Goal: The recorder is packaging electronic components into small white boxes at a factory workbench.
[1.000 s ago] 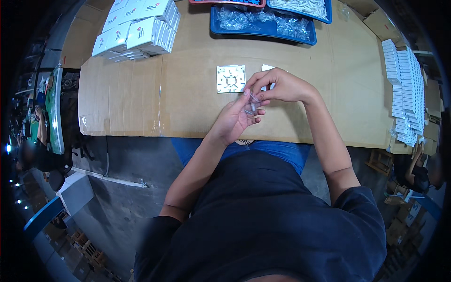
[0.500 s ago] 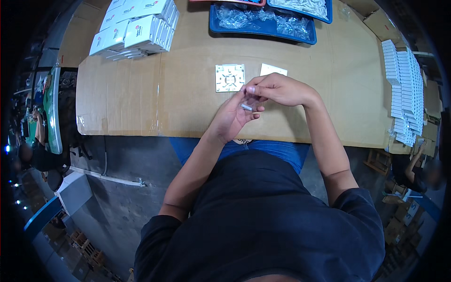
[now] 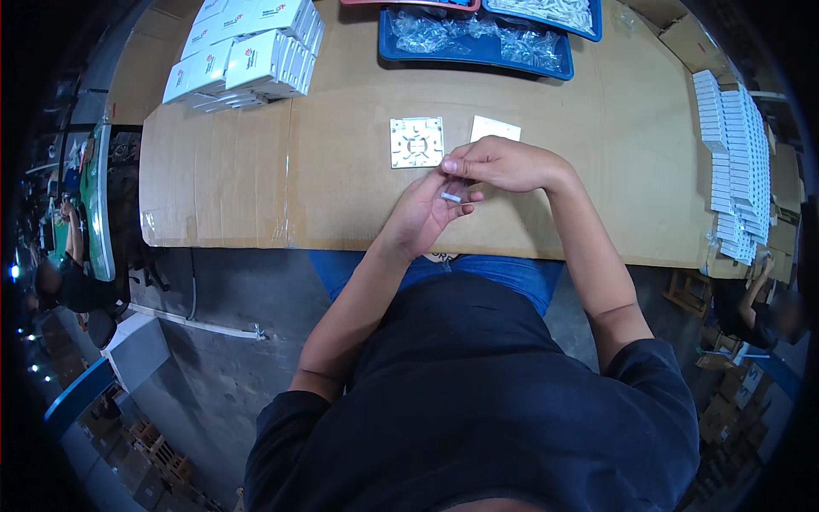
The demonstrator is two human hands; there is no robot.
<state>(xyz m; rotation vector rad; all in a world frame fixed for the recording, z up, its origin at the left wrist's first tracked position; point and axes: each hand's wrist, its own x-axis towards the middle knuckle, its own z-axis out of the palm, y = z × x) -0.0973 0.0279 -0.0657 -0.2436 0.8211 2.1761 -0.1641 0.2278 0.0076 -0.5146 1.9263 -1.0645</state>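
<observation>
Between my hands hangs a small clear plastic bag [image 3: 457, 189] with a short white piece [image 3: 451, 197] showing at its lower end. My left hand [image 3: 417, 212] pinches the bag's upper edge between thumb and forefinger, its other fingers curled loosely behind. Thumb and fingers of my right hand [image 3: 508, 165] are closed on the same edge, right beside the left fingertips. Just beyond them a square white plastic base [image 3: 416, 143] with a round moulded centre lies flat on the table. A white flat plate [image 3: 496, 128] is partly covered by my right hand.
Cardboard covers the table [image 3: 341, 188]. White boxes [image 3: 247, 64] are stacked at the far left. A blue tray [image 3: 478, 60] of clear bags, another blue tray [image 3: 589, 32] of small white parts and a red tray [image 3: 409, 3] stand at the back. White pieces [image 3: 738, 166] are piled at right.
Both hands have stayed almost in place, with their fingertips still together on the bag. The white piece in it has shifted slightly to the right and down.
</observation>
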